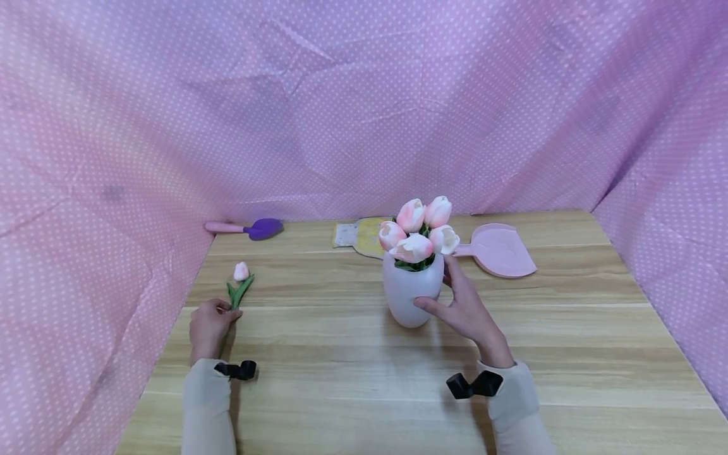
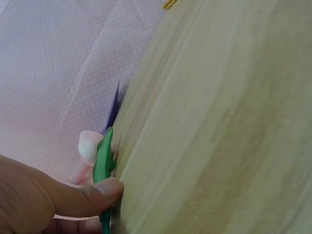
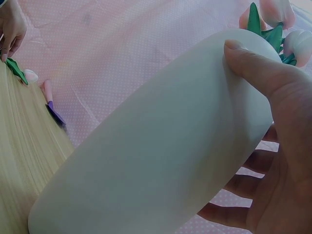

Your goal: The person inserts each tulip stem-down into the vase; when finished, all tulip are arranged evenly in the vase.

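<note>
On the left of the table my left hand [image 1: 210, 325] pinches the green stem of a single pink-and-white artificial tulip [image 1: 241, 272]. In the left wrist view the thumb lies across the stem just below its leaf [image 2: 103, 158]. My right hand [image 1: 466, 306] grips the right side of a white vase [image 1: 406, 294], its thumb on the near side and the fingers curled behind. Several pink-and-white tulips [image 1: 414, 248] stand bunched in the vase, their lower stems hidden inside it. The right wrist view shows the smooth vase wall [image 3: 156, 141] close up.
At the table's back left lies a small trowel [image 1: 264, 229] with a purple blade and pink handle. A yellow-and-white flat piece [image 1: 366, 237] lies behind the vase, partly covered by it. Right of it is a pink dustpan-shaped scoop [image 1: 503, 251]. Pink dotted cloth [image 1: 341, 114] hangs around the table.
</note>
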